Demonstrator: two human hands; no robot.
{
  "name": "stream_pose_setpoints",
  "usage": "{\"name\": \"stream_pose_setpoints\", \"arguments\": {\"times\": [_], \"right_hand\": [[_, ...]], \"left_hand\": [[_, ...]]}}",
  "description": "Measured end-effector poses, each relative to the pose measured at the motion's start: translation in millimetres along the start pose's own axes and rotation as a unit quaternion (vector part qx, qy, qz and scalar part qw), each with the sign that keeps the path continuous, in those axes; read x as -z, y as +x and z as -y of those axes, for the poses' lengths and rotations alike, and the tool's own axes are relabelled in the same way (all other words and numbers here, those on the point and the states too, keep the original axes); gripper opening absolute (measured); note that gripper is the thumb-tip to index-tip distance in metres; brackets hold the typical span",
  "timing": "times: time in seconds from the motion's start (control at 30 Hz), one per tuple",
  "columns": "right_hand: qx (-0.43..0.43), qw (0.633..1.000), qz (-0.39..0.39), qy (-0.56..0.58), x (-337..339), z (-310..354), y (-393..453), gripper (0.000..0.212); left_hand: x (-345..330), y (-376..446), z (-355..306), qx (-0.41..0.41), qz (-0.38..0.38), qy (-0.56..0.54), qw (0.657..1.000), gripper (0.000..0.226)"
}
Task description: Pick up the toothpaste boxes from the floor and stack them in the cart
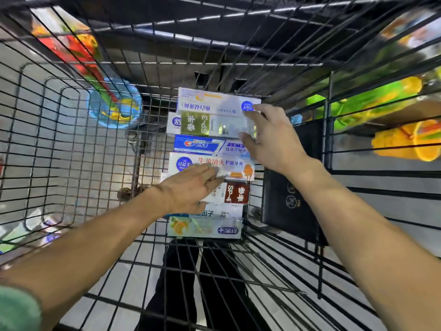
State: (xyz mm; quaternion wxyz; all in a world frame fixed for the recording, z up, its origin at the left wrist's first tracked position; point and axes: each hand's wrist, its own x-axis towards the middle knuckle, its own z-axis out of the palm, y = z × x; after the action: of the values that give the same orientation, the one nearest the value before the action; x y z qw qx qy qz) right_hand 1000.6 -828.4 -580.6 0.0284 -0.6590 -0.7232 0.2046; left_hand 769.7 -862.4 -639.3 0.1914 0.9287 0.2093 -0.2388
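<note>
Seen from above through a wire shopping cart (78, 149), a person leans in with both arms to tidy a row of toothpaste boxes (210, 163) lying side by side on the cart's mesh floor. At far left, a few more cartons (26, 232) lie blurred on the floor outside the basket, apparently yet to be collected. The left hand (191, 187), fingers (210, 169) extended and loose, rests flat on the white box with red lettering (214, 167), holding nothing. To its right, the right hand (269, 137) reaches to the ends of the gold-labelled box (210, 125) and the Crest carton (202, 144); thumb and fingers spread against those ends, pressing rather than clasping as far as can be judged. A dark flat case (293, 182) stands against the cart's right side. The risk from here: an uneven push could skew the row or slide a carton over its neighbour, since the boxes sit loose on open mesh.
</note>
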Motion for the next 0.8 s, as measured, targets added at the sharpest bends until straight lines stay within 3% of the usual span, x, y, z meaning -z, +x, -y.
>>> {"name": "stream_pose_setpoints", "arguments": {"times": [0.3, 0.47, 0.63, 0.8], "right_hand": [[0.01, 0.999, 0.018, -0.032, -2.8, 0.3, -13.8, 0.056], [0.023, 0.998, 0.044, -0.048, 18.1, 16.3, -25.3, 0.059], [0.07, 0.991, 0.043, -0.107, 77.6, 66.4, -26.0, 0.063], [0.156, 0.978, 0.028, -0.136, 139.2, 165.9, -4.0, 0.086]], "left_hand": [[-13.3, 6.8, -6.1, 0.058, -0.082, 0.055, 0.993, 0.08], [9.1, -18.7, 1.3, 0.1, -0.12, 0.027, 0.987, 0.074], [81.4, -97.5, 21.3, 0.247, -0.169, 0.002, 0.954, 0.084], [139.6, -221.7, 33.2, 0.421, -0.218, -0.002, 0.881, 0.072]]}}
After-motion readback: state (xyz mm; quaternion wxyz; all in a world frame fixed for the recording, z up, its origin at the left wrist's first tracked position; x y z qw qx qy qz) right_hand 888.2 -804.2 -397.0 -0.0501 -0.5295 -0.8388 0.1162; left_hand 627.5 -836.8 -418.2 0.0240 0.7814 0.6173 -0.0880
